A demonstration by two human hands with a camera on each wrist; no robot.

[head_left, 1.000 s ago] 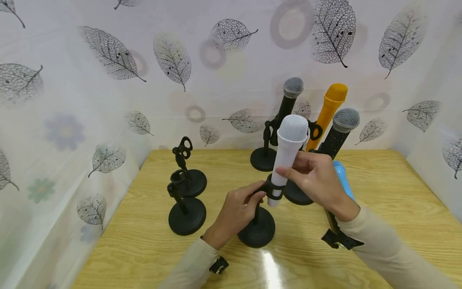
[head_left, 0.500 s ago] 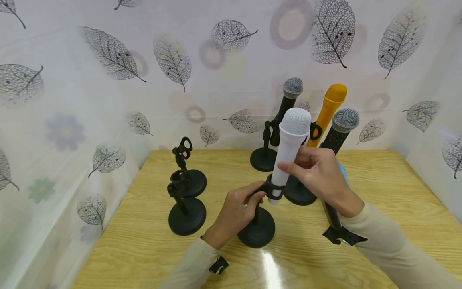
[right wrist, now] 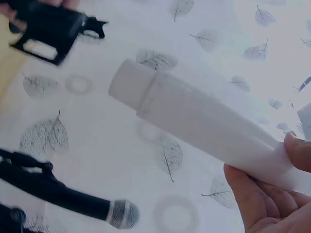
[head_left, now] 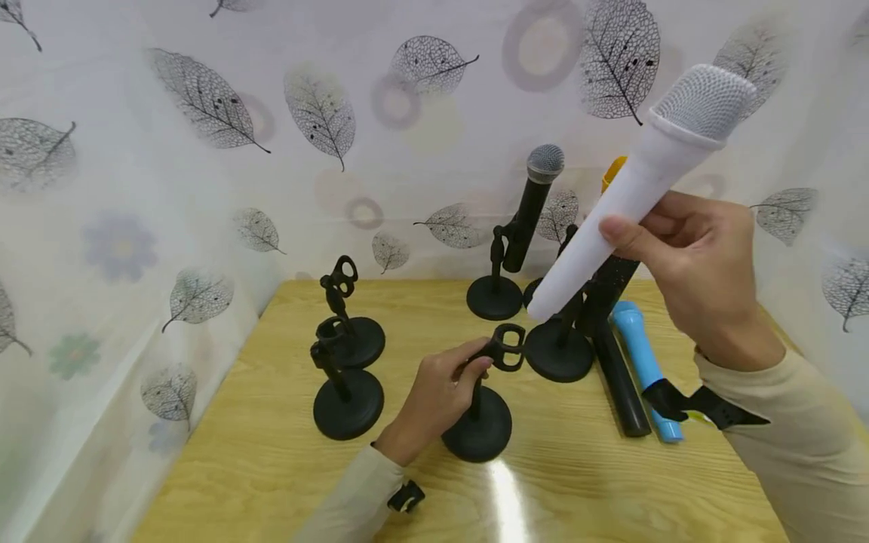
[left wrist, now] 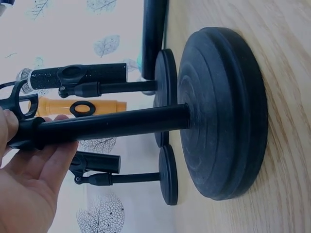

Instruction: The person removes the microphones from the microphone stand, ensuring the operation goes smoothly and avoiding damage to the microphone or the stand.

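Observation:
My right hand holds a white microphone by its handle, thumb on the near side and fingers behind. The microphone is tilted, mesh head up to the right and lower end apart from the stand's clip. In the right wrist view, the white handle stretches out from the thumb and fingers. My left hand pinches the black microphone stand just behind its clip, whose loops hold nothing. The stand's round base rests on the table in the left wrist view, with its pole rising to the fingers.
Two bare stands, a front one and a rear one, are on the left. Stands behind hold a black microphone, a speckled black one and an orange one. A blue microphone and black cylinder lie right.
The white microphone has come up out of the clip's loop and moved right and upward with my right hand, tilting further. My left hand stays on the stand.

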